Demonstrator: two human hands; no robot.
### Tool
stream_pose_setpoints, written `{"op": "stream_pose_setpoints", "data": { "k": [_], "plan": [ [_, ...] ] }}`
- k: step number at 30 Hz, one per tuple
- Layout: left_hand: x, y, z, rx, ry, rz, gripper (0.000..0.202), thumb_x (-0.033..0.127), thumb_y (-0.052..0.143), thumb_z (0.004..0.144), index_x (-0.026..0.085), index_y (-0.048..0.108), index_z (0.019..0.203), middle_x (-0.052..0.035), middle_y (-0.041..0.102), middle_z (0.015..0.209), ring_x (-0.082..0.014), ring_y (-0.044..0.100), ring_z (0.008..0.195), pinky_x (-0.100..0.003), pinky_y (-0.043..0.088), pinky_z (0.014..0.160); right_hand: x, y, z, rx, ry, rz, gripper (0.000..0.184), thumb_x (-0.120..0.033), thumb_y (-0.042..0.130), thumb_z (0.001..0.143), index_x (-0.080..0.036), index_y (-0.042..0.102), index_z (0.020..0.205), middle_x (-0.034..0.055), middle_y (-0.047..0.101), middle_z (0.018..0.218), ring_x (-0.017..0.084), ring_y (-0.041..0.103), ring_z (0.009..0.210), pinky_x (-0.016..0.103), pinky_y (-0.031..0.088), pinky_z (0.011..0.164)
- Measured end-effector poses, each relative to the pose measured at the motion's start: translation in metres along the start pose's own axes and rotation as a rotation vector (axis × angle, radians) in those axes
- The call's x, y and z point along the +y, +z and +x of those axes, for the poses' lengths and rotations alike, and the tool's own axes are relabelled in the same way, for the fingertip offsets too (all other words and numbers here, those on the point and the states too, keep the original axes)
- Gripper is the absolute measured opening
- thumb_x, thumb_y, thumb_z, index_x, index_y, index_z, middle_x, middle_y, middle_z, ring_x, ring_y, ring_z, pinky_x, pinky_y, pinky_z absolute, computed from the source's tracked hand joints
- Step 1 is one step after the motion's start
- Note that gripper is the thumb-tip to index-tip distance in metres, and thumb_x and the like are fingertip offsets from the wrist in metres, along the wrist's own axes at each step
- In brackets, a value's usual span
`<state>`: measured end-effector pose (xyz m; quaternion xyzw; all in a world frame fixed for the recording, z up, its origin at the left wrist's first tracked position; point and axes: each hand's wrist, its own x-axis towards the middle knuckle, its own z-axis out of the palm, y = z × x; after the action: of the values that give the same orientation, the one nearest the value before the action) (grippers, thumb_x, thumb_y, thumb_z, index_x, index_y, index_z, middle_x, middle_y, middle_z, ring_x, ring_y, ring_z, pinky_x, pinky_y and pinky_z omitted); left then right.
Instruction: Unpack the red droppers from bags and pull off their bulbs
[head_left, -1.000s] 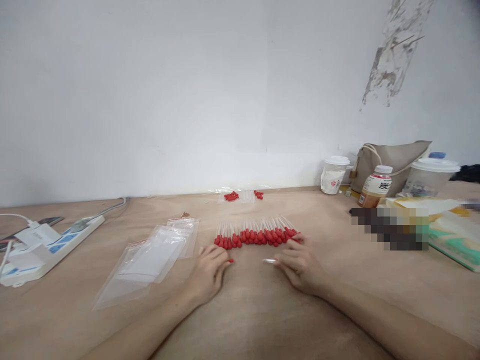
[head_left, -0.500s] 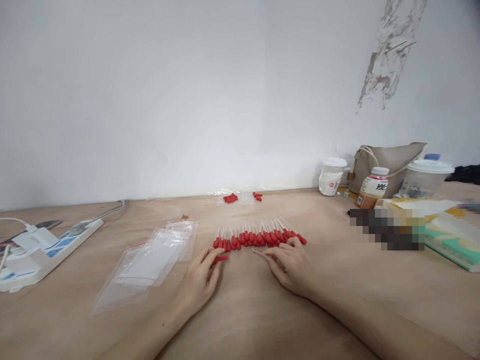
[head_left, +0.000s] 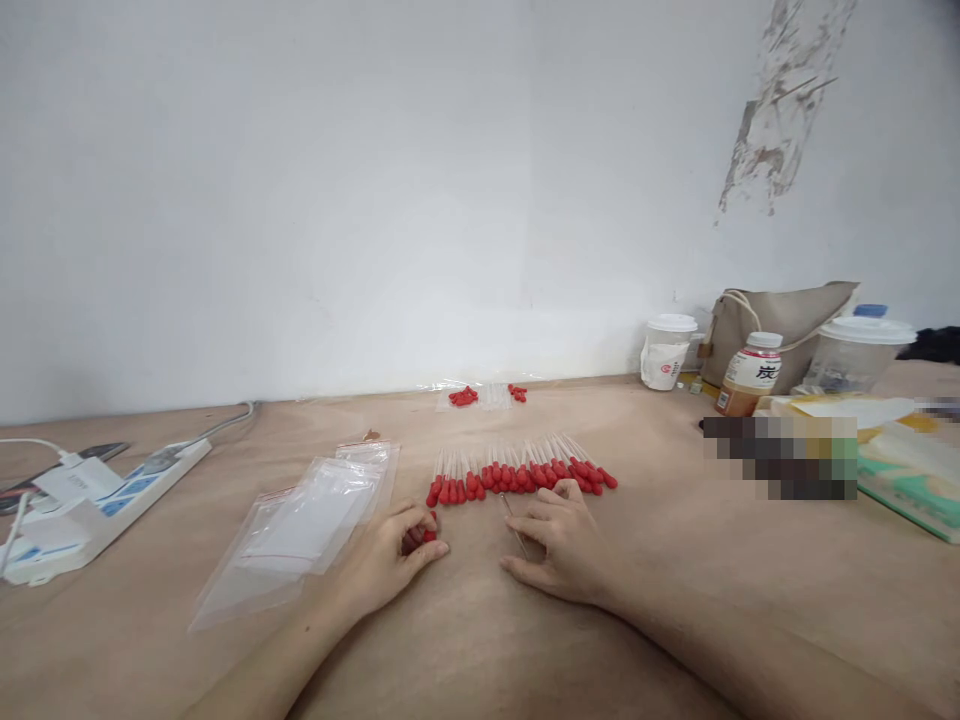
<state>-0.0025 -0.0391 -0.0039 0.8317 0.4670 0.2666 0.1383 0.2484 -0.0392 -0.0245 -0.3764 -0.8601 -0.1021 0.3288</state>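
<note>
A pale wall point(head_left: 375, 200) backs the brown table point(head_left: 465, 640), where red-bulbed droppers point(head_left: 511, 478) lie in a row. Just nearer, the left hand point(head_left: 394, 550) curls round a red bulb point(head_left: 430, 535); a thin tube point(head_left: 518, 540) spans the right hand's point(head_left: 559, 540) parted thumb and fingers, whether gripped I cannot tell.

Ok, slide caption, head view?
Left hand holding a small red piece, right hand at a thin clear tube, near red-bulbed clear droppers.
</note>
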Motion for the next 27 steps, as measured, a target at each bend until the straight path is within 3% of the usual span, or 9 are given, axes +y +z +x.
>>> {"op": "stream_pose_setpoints", "data": {
  "k": [3,6,10,14,20,25,27],
  "plan": [
    [0.001,-0.001,0.000,0.023,0.000,0.007,0.016,0.034,0.052,0.078,0.019,0.055,0.074,0.0009,0.056,0.077,-0.0105,0.053,0.061,-0.022,0.043,0.055,-0.005,-0.005,0.001,-0.062,0.052,0.031,0.029,-0.050,0.061,0.066,-0.021,0.061,0.074,-0.0012,0.058,0.063,0.013,0.045,0.067,0.033,0.024,0.071],
    [-0.004,-0.002,0.003,0.144,-0.037,0.079,0.020,0.038,0.050,0.079,0.019,0.055,0.076,-0.0007,0.057,0.078,-0.0131,0.053,0.066,-0.024,0.043,0.056,-0.006,-0.005,0.001,-0.060,0.082,0.075,0.028,-0.049,0.059,0.069,-0.020,0.059,0.068,-0.0015,0.058,0.062,0.013,0.045,0.065,0.032,0.024,0.070],
    [-0.012,-0.002,0.013,0.288,0.026,0.188,0.022,0.040,0.053,0.077,0.021,0.058,0.088,-0.0031,0.057,0.086,-0.0189,0.053,0.082,-0.029,0.045,0.066,-0.001,-0.001,-0.003,0.047,0.145,0.141,0.023,-0.042,0.057,0.073,-0.020,0.059,0.066,-0.0016,0.059,0.060,0.012,0.046,0.063,0.031,0.024,0.069],
    [-0.015,0.003,0.025,0.281,0.110,0.226,0.027,0.039,0.056,0.076,0.024,0.059,0.098,-0.0036,0.056,0.094,-0.0195,0.052,0.088,-0.034,0.043,0.078,0.005,0.000,-0.005,0.143,0.220,0.164,0.017,-0.034,0.054,0.078,-0.021,0.061,0.068,-0.0018,0.061,0.059,0.012,0.048,0.061,0.031,0.024,0.069],
    [-0.018,0.010,0.034,0.295,0.126,0.202,0.018,0.033,0.053,0.080,0.022,0.064,0.088,-0.0033,0.056,0.087,-0.0171,0.054,0.082,-0.032,0.044,0.075,0.007,-0.004,-0.007,0.140,0.218,0.163,0.014,-0.026,0.052,0.078,-0.022,0.061,0.068,-0.0025,0.059,0.058,0.011,0.049,0.062,0.031,0.025,0.068],
    [-0.013,0.006,0.026,0.482,0.180,0.086,0.018,0.025,0.048,0.083,0.020,0.062,0.092,-0.0045,0.055,0.090,-0.0155,0.054,0.084,-0.028,0.046,0.073,0.009,-0.004,-0.007,0.186,0.174,0.145,0.014,-0.023,0.051,0.077,-0.020,0.062,0.068,-0.0018,0.057,0.057,0.011,0.047,0.060,0.031,0.026,0.069],
    [-0.008,0.004,0.019,0.513,0.220,0.063,0.018,0.023,0.049,0.083,0.020,0.062,0.095,-0.0052,0.055,0.094,-0.0159,0.054,0.088,-0.029,0.046,0.077,0.011,-0.005,-0.008,0.221,0.134,0.124,0.012,-0.022,0.051,0.077,-0.020,0.063,0.077,-0.0001,0.059,0.063,0.012,0.050,0.064,0.031,0.029,0.070]
  ]
}}
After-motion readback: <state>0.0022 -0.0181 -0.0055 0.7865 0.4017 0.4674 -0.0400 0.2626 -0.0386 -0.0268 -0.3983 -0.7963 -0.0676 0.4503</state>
